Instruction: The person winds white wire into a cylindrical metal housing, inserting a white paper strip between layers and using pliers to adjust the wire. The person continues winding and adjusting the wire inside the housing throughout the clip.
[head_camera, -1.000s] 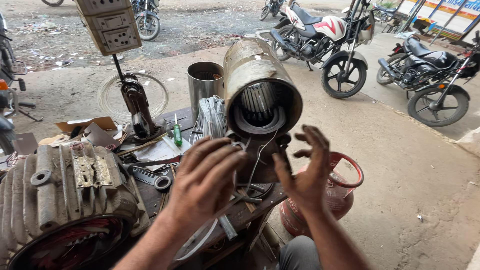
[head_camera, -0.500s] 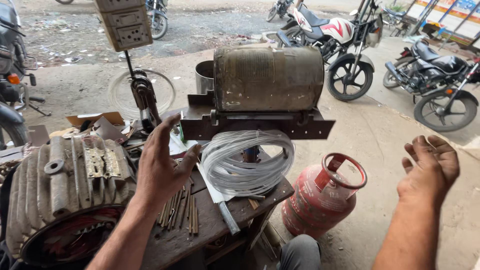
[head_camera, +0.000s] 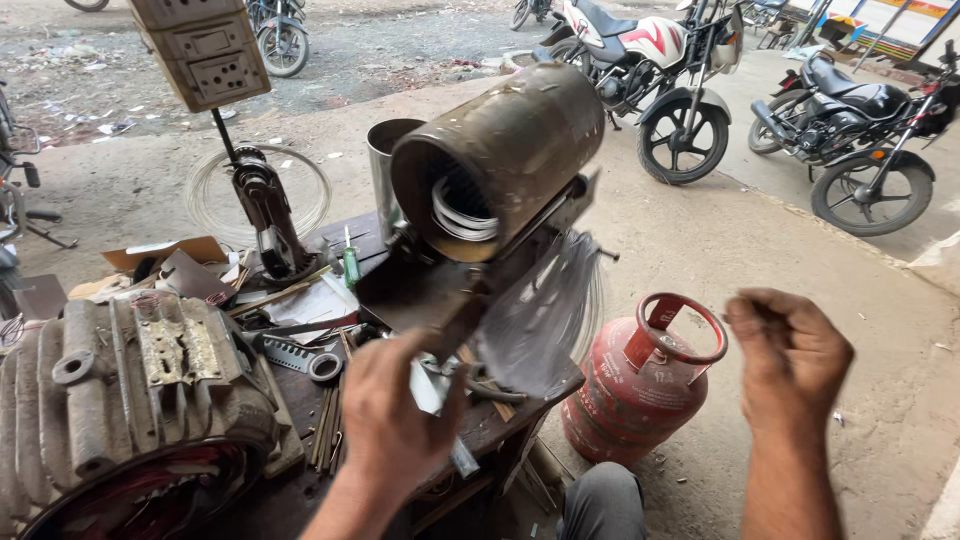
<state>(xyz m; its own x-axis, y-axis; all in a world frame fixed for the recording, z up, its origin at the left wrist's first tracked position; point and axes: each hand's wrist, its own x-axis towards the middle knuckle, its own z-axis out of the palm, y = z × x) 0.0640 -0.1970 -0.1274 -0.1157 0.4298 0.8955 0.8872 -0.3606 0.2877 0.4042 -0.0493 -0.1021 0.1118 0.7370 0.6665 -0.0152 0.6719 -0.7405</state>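
A rusty cylindrical motor stator (head_camera: 505, 140) on a flat base plate (head_camera: 470, 310) stands tilted on the workbench (head_camera: 400, 290), its open end toward me, with white winding loops (head_camera: 462, 215) inside. A bundle of white wire (head_camera: 548, 312) hangs below it, blurred by motion. My left hand (head_camera: 395, 420) is closed on the near edge of the base plate. Off to the right, my right hand (head_camera: 790, 350) is in the air beside the red gas cylinder (head_camera: 640, 395), with fingers curled in and nothing visible in them.
A big ribbed motor housing (head_camera: 130, 390) fills the bench's left. Tools, a tape roll (head_camera: 325, 367), a green screwdriver (head_camera: 350, 265), a metal can (head_camera: 383, 160) and a winding stand (head_camera: 265, 215) crowd the bench. A switch box (head_camera: 205, 50) hangs above. Motorcycles (head_camera: 655, 75) are parked behind.
The stator has swung round from side-on to open end facing me, with the wire bundle swinging right. My left hand shifted right onto the base plate. My right hand closed its fingers.
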